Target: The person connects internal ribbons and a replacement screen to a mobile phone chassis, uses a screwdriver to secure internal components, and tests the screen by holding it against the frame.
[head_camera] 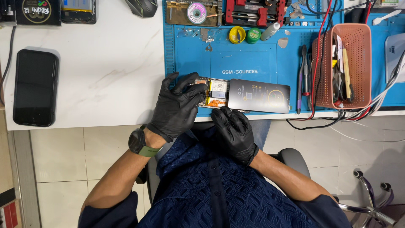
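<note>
An opened phone (216, 93) lies on the blue work mat (236, 59) at the desk's near edge, its inner boards and a yellow part showing. A dark back cover (259, 96) lies over its right half. My left hand (177, 105), in a black glove, rests on the phone's left end with fingers spread. My right hand (234, 131), also gloved, sits at the desk edge just below the phone, fingers curled against its near side.
A black phone (36, 87) lies face up at the far left of the white desk. An orange basket (341, 63) of tools stands at right, with tweezers (303, 78) beside it, cables trailing off the edge. Small pots, a solder reel and a red holder line the back.
</note>
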